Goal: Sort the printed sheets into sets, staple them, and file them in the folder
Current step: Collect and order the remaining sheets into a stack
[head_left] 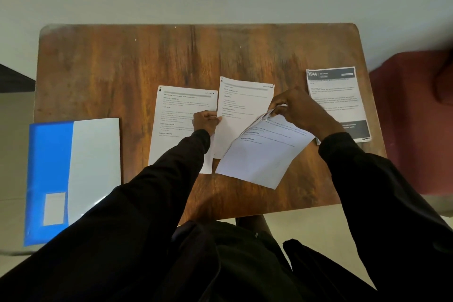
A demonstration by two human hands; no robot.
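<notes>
A brown wooden table (122,68) stands on a pale floor (306,225), with a dark red chair (404,117) at its right. A blue plastic folder (49,167) lies at near left, a white sheet (95,154) across its right half. The left hand (204,121) pinches the middle printed sheet (242,103); the right hand (299,110) grips the tilted sheets (262,152).

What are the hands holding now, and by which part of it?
The left hand pinches the middle sheet by its left edge. The right hand grips the tilted sheets near their top corner.
</notes>
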